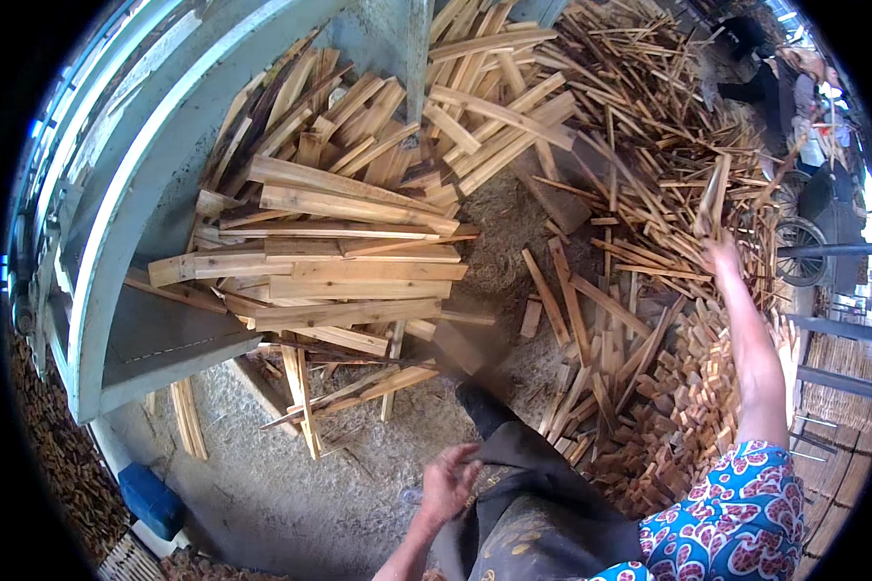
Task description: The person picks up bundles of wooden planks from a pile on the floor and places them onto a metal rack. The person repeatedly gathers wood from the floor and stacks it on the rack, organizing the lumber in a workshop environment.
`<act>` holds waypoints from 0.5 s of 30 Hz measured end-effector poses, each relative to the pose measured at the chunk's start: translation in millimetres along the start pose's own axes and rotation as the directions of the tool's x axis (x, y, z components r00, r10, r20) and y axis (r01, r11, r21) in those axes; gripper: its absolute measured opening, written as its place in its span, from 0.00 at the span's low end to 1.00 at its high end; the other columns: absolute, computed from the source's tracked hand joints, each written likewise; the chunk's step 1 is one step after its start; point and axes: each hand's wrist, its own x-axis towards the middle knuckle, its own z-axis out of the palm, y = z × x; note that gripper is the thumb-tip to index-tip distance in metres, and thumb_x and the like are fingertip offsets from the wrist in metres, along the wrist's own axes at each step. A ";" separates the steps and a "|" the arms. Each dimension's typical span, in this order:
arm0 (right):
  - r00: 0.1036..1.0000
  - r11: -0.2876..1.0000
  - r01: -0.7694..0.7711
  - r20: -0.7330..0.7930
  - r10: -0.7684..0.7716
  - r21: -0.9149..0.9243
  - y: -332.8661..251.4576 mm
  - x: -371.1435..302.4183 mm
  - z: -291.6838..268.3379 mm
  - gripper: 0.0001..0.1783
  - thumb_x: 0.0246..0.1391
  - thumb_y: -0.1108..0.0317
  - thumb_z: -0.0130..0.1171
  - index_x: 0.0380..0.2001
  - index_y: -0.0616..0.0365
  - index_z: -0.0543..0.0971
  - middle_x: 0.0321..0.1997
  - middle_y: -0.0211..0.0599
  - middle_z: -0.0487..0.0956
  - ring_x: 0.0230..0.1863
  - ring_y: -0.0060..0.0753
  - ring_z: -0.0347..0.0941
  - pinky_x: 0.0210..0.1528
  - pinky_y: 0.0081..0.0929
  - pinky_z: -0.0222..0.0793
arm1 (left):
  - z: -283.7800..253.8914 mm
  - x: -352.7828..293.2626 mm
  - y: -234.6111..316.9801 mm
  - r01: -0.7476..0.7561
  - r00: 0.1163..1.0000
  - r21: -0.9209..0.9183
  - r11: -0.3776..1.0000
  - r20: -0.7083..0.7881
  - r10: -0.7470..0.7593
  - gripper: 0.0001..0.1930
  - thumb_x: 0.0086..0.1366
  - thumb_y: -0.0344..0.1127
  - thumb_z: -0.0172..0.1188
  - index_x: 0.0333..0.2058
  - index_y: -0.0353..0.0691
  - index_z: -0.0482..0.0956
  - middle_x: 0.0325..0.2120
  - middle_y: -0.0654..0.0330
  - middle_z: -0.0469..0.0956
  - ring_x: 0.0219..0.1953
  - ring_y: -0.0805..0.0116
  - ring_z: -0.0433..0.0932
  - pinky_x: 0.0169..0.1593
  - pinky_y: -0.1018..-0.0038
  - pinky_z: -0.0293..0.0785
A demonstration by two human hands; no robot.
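Turquoise short fabric sleeve (731,499) is rocking white-edged maroon blotches, charcoal cloth legwear (572,528) has mustard smudges, slim wooden slats (715,194) are honey-tan, big metal frame (92,310) pale grey-blue.

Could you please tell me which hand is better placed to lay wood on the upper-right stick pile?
Probably the right hand: it reaches out at the stick pile, gripping wood. The left hand looks empty, down near the dark clothing.

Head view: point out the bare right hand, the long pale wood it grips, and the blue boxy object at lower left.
Bare right hand (721,256): head view, middle of the hand.
Long pale wood (715,198): head view, mid-length.
Blue boxy object (151,501): head view, visible face.
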 end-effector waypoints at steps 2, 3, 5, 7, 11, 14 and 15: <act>0.844 0.937 -0.187 0.536 0.000 0.295 -36.2 -20.1 81.4 0.30 0.45 0.66 0.56 0.53 0.59 0.61 0.31 0.35 0.73 0.29 0.24 0.70 0.23 0.18 0.67 | -5.8 16.3 -23.1 0.175 0.980 -0.187 0.967 -0.060 -0.189 0.15 0.55 0.31 0.55 0.42 0.36 0.74 0.39 0.53 0.76 0.41 0.64 0.75 0.45 0.72 0.69; 0.876 0.999 0.017 0.483 0.008 -0.048 -43.0 -35.7 145.4 0.32 0.46 0.65 0.58 0.54 0.60 0.61 0.36 0.40 0.75 0.32 0.32 0.73 0.28 0.23 0.73 | -8.9 26.8 -38.0 0.179 0.973 -0.195 0.964 -0.108 -0.202 0.16 0.56 0.31 0.54 0.45 0.34 0.72 0.41 0.54 0.76 0.42 0.69 0.74 0.46 0.74 0.69; 0.646 0.984 0.140 0.764 -0.007 -0.109 -68.2 -79.3 230.1 0.39 0.45 0.57 0.60 0.58 0.59 0.56 0.52 0.53 0.67 0.52 0.43 0.66 0.53 0.37 0.64 | -19.9 50.0 -43.5 0.216 0.932 -0.363 0.906 -0.202 -0.303 0.15 0.57 0.31 0.54 0.43 0.33 0.72 0.38 0.58 0.75 0.41 0.71 0.72 0.47 0.75 0.67; 0.533 0.971 0.212 0.846 -0.018 -0.112 -80.9 -109.7 307.3 0.45 0.43 0.56 0.61 0.60 0.59 0.50 0.61 0.55 0.55 0.62 0.47 0.52 0.62 0.36 0.51 | -28.3 76.6 -68.3 0.168 0.906 -0.492 0.854 -0.265 -0.331 0.13 0.57 0.32 0.55 0.42 0.36 0.73 0.35 0.64 0.75 0.39 0.75 0.71 0.45 0.77 0.65; 0.349 0.751 0.654 0.844 -0.406 0.091 -134.9 -126.1 414.9 0.52 0.40 0.49 0.60 0.61 0.60 0.45 0.64 0.53 0.48 0.65 0.48 0.44 0.64 0.36 0.44 | -42.7 139.9 -109.4 0.210 0.852 -0.558 0.803 -0.297 -0.430 0.15 0.57 0.36 0.57 0.43 0.40 0.72 0.37 0.65 0.74 0.37 0.74 0.71 0.40 0.77 0.66; 0.260 0.607 0.764 0.758 -0.598 0.218 -181.4 -127.0 475.8 0.53 0.40 0.51 0.61 0.60 0.65 0.42 0.65 0.57 0.41 0.66 0.51 0.37 0.66 0.38 0.39 | -47.1 186.0 -132.0 0.220 0.785 -0.671 0.709 -0.310 -0.537 0.20 0.56 0.37 0.58 0.47 0.42 0.68 0.40 0.64 0.71 0.39 0.72 0.70 0.40 0.74 0.66; 0.299 0.591 0.793 0.749 -0.591 0.149 -194.3 -122.2 491.5 0.54 0.40 0.47 0.60 0.60 0.65 0.43 0.65 0.58 0.42 0.66 0.53 0.37 0.65 0.40 0.38 | -47.7 202.9 -139.4 0.212 0.776 -0.700 0.682 -0.304 -0.553 0.22 0.55 0.38 0.58 0.49 0.42 0.66 0.41 0.63 0.70 0.39 0.71 0.70 0.40 0.72 0.66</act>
